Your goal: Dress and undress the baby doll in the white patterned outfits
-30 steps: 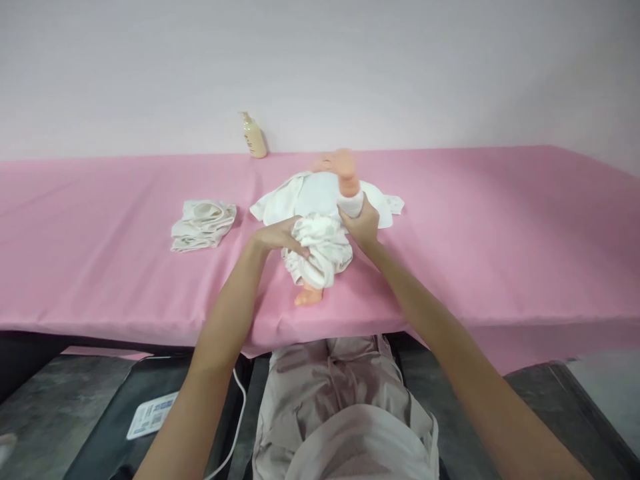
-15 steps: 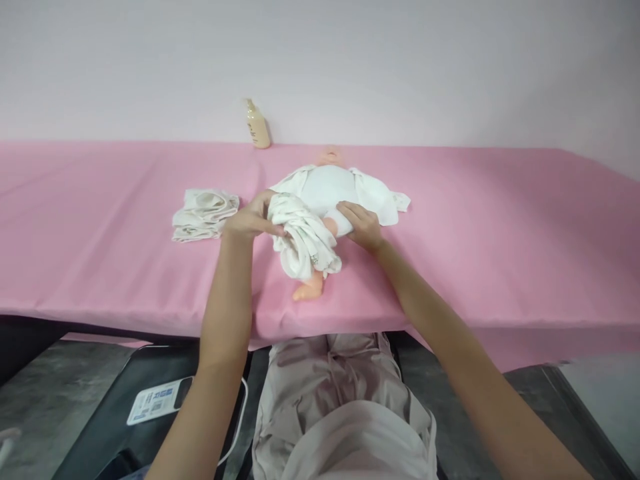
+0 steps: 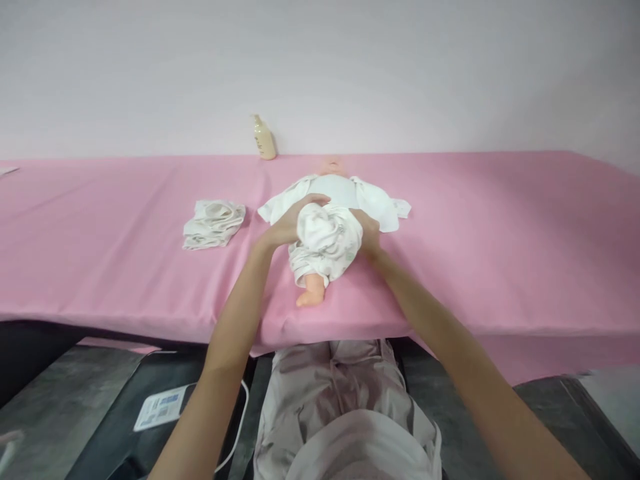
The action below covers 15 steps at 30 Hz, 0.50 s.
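Apparently the bunched white garment (image 3: pixel 329 237) is only partly on the doll (image 3: pixel 334 191): one bare foot (image 3: pixel 312 297) pokes out at its lower end, the other is out of sight, and drawing the cloth up over the belly looks left to do. It sits over the doll's legs, between the two hands. The left hand (image 3: pixel 294 223) curves along its upper left side, the right hand (image 3: pixel 369 233) touches its right edge; whether either grip is clenched, I cannot tell.

pale wall (image 3: pixel 400 80), greyer toward top | pink-draped table (image 3: pixel 500 260) against it | mottled grey floor (image 3: pixel 55 393)
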Motion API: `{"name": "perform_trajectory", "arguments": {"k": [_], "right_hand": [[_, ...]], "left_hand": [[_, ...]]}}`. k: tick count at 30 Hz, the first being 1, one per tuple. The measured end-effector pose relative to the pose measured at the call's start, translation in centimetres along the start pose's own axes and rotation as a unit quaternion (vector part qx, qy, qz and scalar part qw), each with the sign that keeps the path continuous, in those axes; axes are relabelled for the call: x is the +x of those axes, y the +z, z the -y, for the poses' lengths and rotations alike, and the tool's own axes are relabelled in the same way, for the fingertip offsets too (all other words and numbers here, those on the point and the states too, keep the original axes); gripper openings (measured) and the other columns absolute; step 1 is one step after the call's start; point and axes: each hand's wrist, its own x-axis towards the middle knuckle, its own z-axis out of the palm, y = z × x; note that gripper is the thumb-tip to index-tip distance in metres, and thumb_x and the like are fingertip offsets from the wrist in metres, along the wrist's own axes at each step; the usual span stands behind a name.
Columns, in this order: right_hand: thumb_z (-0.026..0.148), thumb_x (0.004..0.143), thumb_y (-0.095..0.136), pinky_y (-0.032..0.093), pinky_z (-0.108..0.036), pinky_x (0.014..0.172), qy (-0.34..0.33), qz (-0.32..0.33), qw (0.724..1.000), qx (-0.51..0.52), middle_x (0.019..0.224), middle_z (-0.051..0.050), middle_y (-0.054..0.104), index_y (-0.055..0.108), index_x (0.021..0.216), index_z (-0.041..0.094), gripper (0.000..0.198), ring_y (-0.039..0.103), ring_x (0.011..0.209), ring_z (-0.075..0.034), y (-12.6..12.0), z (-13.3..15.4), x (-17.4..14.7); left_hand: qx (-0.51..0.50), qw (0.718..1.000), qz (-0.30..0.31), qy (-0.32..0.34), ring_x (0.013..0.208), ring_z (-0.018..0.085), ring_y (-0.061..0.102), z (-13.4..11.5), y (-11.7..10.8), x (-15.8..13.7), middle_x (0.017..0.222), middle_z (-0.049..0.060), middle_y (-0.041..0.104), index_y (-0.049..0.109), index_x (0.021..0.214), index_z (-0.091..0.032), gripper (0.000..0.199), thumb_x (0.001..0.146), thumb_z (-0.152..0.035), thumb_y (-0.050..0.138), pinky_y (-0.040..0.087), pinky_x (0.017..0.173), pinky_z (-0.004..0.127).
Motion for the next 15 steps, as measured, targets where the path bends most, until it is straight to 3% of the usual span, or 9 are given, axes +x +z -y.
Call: {"name": "perform_trajectory", "arguments": {"k": [3,7,11,15], "right_hand": [[0.031,0.083,0.050,0.049,-0.035,0.088,-0.015,-0.068,0.998,0.003,0.104,-0.014,0.067,0.061,0.106,0.012,0.032,0.062,0.100,-0.026,0.3,0.2,0.2],[0.032,0.081,0.052,0.049,-0.032,0.086,-0.007,-0.083,0.996,0.012,0.103,-0.010,0.067,0.060,0.107,0.015,0.032,0.062,0.100,-0.024,0.7,0.2,0.3],[0.028,0.081,0.051,0.049,-0.031,0.083,0.017,-0.082,0.996,0.018,0.101,-0.008,0.067,0.060,0.106,0.017,0.028,0.062,0.096,-0.023,0.7,0.4,0.4],[0.028,0.083,0.050,0.048,-0.031,0.078,0.027,-0.061,0.997,0.023,0.097,-0.008,0.066,0.060,0.104,0.016,0.026,0.062,0.091,-0.022,0.3,0.4,0.4]], "left_hand": [[0.010,0.996,-0.044,0.075,0.091,0.019,0.060,-3.1,-0.9,-0.5,0.096,0.006,0.062,0.062,0.088,-0.017,0.032,0.063,-0.029,0.076,0.050,0.082,0.031],[0.029,0.997,-0.012,0.068,0.077,0.015,0.058,-6.5,-1.1,-1.7,0.083,0.003,0.061,0.062,0.083,-0.019,0.017,0.069,-0.021,0.071,0.050,0.071,0.029],[0.091,0.990,-0.077,0.079,0.088,0.017,0.058,-8.2,0.7,-2.2,0.091,0.002,0.060,0.061,0.088,-0.022,0.024,0.067,-0.009,0.061,0.050,0.079,0.031],[0.177,0.973,-0.100,0.108,0.099,0.019,0.056,-8.4,2.5,-2.0,0.101,0.004,0.058,0.059,0.092,-0.021,0.030,0.067,-0.009,0.048,0.048,0.086,0.034]]}}
